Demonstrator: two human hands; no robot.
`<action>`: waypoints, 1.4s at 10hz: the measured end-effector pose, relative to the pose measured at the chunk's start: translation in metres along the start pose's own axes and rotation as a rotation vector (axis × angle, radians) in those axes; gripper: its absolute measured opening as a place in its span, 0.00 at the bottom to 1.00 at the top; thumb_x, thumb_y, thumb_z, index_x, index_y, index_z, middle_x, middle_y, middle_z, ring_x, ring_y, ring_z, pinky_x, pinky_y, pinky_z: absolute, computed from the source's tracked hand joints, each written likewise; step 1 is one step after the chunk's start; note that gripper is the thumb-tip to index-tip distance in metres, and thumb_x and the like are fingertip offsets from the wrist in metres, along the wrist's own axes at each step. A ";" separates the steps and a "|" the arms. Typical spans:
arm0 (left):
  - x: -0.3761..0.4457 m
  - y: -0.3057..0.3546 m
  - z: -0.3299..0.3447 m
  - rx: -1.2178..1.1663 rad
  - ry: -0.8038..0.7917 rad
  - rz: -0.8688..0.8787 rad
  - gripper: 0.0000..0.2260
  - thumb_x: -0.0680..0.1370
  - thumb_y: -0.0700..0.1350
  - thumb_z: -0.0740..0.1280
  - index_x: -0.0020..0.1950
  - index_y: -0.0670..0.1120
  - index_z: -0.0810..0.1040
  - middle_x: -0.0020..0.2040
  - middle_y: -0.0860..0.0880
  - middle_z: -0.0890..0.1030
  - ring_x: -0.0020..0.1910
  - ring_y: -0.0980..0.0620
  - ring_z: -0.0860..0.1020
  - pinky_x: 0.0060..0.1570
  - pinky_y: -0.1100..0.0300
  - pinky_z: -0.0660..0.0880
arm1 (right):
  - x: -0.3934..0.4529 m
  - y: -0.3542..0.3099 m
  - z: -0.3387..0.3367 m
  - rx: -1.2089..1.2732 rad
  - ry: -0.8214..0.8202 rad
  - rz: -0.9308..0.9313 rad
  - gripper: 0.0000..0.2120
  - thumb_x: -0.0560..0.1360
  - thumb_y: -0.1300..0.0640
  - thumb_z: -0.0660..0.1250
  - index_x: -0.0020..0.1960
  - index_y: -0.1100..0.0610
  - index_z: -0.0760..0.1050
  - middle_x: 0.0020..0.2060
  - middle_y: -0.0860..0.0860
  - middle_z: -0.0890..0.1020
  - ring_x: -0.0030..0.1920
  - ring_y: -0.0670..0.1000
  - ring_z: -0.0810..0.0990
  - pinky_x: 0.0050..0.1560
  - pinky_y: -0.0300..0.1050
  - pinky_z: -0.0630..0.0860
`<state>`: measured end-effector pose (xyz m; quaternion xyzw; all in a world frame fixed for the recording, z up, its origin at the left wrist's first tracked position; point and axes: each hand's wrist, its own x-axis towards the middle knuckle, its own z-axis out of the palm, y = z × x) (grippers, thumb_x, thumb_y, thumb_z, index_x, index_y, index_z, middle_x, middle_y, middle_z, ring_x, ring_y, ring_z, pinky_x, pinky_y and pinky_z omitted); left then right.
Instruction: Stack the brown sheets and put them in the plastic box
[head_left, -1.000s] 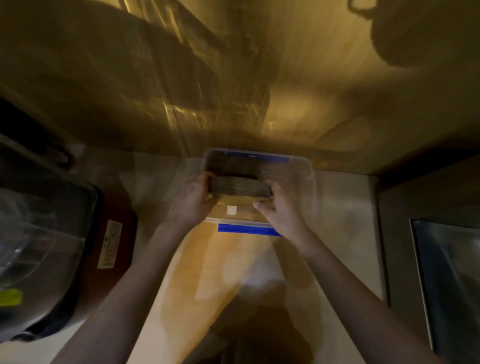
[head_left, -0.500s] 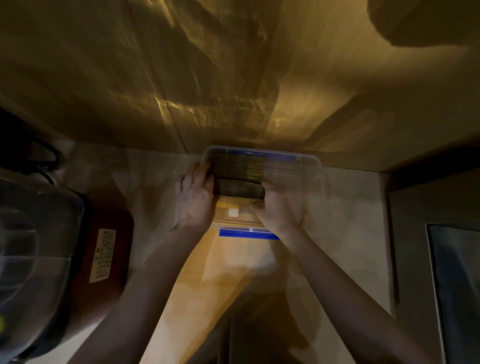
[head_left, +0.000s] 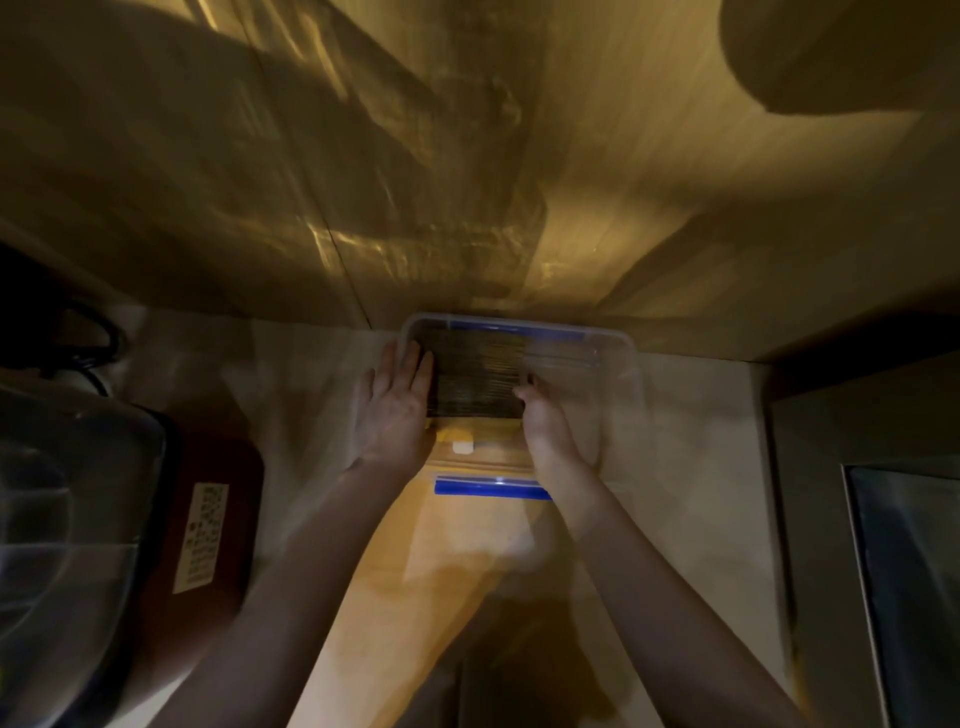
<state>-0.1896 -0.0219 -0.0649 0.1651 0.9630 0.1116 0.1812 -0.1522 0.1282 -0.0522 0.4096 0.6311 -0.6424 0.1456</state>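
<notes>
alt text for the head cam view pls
Two bare hands, left hand and right hand, press on either side of a stack of brown sheets lying in a clear plastic box on a dim countertop, against the wall.

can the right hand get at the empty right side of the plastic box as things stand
Probably yes. The right hand sits at the right edge of the brown sheets inside the plastic box, which is open on top, and nothing shows between it and that side.

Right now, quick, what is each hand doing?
Left hand: open and flat, against the left side of the brown sheets in the plastic box.
Right hand: at the sheets' right edge; grip cannot be told.
</notes>
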 end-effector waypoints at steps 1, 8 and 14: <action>0.002 0.001 0.001 -0.071 0.001 -0.009 0.34 0.75 0.42 0.62 0.75 0.45 0.46 0.78 0.46 0.45 0.76 0.45 0.41 0.73 0.56 0.43 | 0.005 0.001 0.013 0.297 0.042 0.111 0.22 0.79 0.45 0.51 0.69 0.55 0.66 0.63 0.54 0.74 0.64 0.55 0.70 0.61 0.47 0.63; 0.009 0.009 0.012 0.043 0.150 -0.046 0.33 0.70 0.40 0.67 0.71 0.43 0.56 0.73 0.41 0.59 0.73 0.40 0.56 0.67 0.49 0.64 | 0.030 0.008 0.009 0.307 -0.083 0.087 0.26 0.77 0.40 0.52 0.68 0.54 0.67 0.65 0.57 0.75 0.65 0.54 0.72 0.73 0.54 0.61; -0.013 0.034 -0.076 -0.054 -0.100 -0.032 0.18 0.72 0.51 0.67 0.60 0.47 0.73 0.60 0.44 0.75 0.57 0.46 0.74 0.56 0.50 0.74 | -0.157 -0.110 -0.102 0.279 -0.156 -0.651 0.10 0.76 0.63 0.57 0.47 0.57 0.77 0.40 0.52 0.87 0.42 0.47 0.84 0.48 0.37 0.78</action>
